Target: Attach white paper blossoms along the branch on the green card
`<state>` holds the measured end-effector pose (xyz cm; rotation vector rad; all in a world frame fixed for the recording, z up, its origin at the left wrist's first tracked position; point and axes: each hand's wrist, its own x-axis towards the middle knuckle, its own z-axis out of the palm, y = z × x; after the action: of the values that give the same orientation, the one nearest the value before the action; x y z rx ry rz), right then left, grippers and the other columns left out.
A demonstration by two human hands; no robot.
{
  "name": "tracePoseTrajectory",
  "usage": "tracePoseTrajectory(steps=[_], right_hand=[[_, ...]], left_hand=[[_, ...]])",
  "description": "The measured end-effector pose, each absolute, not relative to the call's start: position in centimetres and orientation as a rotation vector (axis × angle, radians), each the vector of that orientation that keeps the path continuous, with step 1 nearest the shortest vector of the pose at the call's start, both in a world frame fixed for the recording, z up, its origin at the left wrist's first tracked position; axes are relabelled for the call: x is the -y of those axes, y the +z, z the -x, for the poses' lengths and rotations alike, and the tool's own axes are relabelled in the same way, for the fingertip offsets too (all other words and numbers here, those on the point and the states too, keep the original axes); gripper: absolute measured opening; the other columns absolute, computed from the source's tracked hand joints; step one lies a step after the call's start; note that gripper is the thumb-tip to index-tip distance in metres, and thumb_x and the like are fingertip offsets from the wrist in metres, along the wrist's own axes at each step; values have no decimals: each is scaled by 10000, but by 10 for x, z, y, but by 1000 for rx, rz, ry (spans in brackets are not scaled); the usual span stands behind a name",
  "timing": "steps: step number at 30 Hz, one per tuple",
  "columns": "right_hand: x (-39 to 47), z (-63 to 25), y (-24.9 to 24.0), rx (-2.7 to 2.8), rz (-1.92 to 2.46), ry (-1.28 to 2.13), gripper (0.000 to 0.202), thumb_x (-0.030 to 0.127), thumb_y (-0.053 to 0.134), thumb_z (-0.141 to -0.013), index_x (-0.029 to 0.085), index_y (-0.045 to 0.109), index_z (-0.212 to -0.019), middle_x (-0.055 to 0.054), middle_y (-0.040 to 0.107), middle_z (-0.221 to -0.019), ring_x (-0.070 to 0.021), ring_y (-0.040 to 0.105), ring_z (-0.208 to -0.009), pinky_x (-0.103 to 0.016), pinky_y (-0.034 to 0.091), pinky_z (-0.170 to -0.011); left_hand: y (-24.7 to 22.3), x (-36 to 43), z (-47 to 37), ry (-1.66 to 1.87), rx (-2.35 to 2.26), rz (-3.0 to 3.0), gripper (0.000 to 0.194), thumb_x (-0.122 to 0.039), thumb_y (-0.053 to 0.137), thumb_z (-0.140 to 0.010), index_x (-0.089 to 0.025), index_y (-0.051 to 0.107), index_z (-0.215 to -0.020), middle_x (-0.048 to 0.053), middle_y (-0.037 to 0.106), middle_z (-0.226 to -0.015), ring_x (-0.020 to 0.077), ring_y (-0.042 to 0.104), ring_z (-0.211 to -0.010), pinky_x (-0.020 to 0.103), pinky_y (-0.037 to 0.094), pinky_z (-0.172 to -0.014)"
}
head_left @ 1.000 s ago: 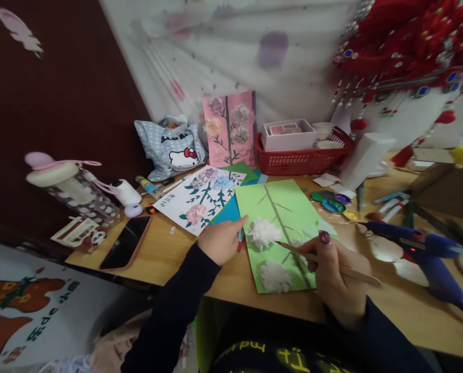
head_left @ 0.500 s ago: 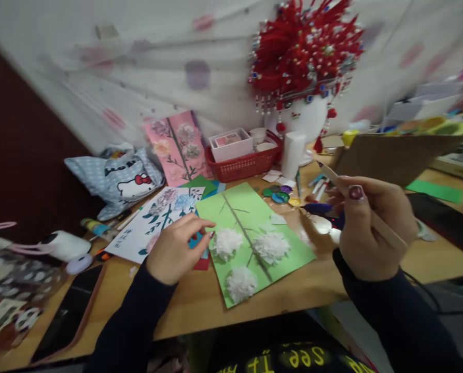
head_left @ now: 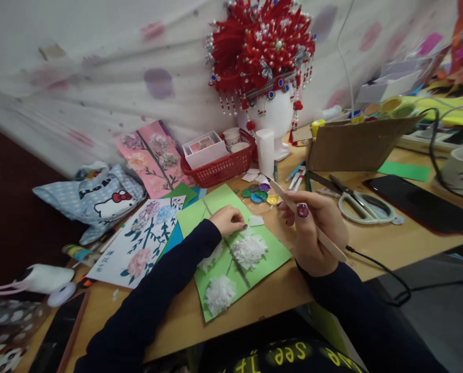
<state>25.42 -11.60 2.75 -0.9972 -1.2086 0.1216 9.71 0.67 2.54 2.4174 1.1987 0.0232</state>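
My right hand (head_left: 319, 230) is closed round a flat, pale wooden craft stick (head_left: 331, 245), whose dark-tipped end points up and left. Over the light green card (head_left: 272, 254) is my left hand (head_left: 227, 220), fingers bent loosely downward and nothing visible in them. A small white square (head_left: 256, 220) lies on the card just right of its fingertips. The card carries a painted grey-brown branch and ruffled white paper flowers: one flower (head_left: 249, 250) right of the stem, another (head_left: 220, 295) near the lower edge, and a third (head_left: 211, 259) partly hidden by my left sleeve.
Small paint pots (head_left: 258, 196) stand behind the card. Scissors (head_left: 365, 206) and a black phone (head_left: 421, 203) lie to the right. A red basket (head_left: 219, 168), a headdress on a white head stand (head_left: 272, 119) and a cardboard box (head_left: 351, 147) are behind. Flower pictures (head_left: 138, 243) lie left.
My left hand has moved right, from the card's left edge to over its upper middle. My right hand still holds the craft stick. The view has shifted right, bringing the scissors into sight.
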Motion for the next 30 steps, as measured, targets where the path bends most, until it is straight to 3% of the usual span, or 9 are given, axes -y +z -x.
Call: tracePoseTrajectory(steps=[4, 6, 10, 15, 18, 30], right_hand=[[114, -249, 28, 1172, 954, 149, 235, 330, 456, -917, 191, 587, -1054, -57, 661, -827, -166, 614, -659, -330, 510, -616], [116, -247, 28, 1199, 937, 147, 252, 345, 431, -929, 186, 627, -928, -38, 654, -740, -151, 598, -602, -314, 491, -595], [125, -244, 23, 1286, 768, 144, 481, 416, 306, -959, 197, 613, -662, -18, 588, -542, -139, 553, -489, -288, 425, -489], [134, -235, 18, 1715, 594, 287, 329, 302, 334, -959, 184, 597, -800, -28, 635, -610, -126, 592, -532, -251, 443, -495], [136, -221, 16, 1930, 590, 253, 248, 228, 391, -934, 175, 575, -777, -17, 611, -590, -109, 564, -504, -227, 418, -487], [136, -196, 11, 2125, 711, 130, 273, 198, 384, -940, 165, 560, -734, -16, 582, -559, -114, 538, -497, -215, 397, -499]], left_hand=[[35, -3, -84, 134, -1129, -2363, 102, -220, 576, -798, -144, 567, -730, 5, 533, -728, 124, 491, -647, 267, 421, -662], [47, 3, -69, 239, -1092, -2285, 74, -197, 535, -806, -155, 526, -745, -18, 508, -675, 120, 480, -625, 270, 412, -652], [69, 30, -29, 527, -983, -1976, 125, -276, 540, -809, -163, 489, -790, -13, 529, -709, 117, 519, -652, 259, 420, -641], [63, 83, 14, 544, -1071, -1822, 221, -372, 566, -811, -167, 494, -776, -33, 488, -666, 100, 474, -593, 241, 405, -585], [41, 105, 27, 560, -1206, -1857, 220, -386, 524, -836, -170, 505, -800, -26, 492, -687, 109, 475, -596, 243, 405, -571], [18, 110, 21, 642, -1424, -2362, 81, -191, 502, -843, -168, 559, -790, -11, 499, -739, 110, 475, -606, 244, 382, -606]])
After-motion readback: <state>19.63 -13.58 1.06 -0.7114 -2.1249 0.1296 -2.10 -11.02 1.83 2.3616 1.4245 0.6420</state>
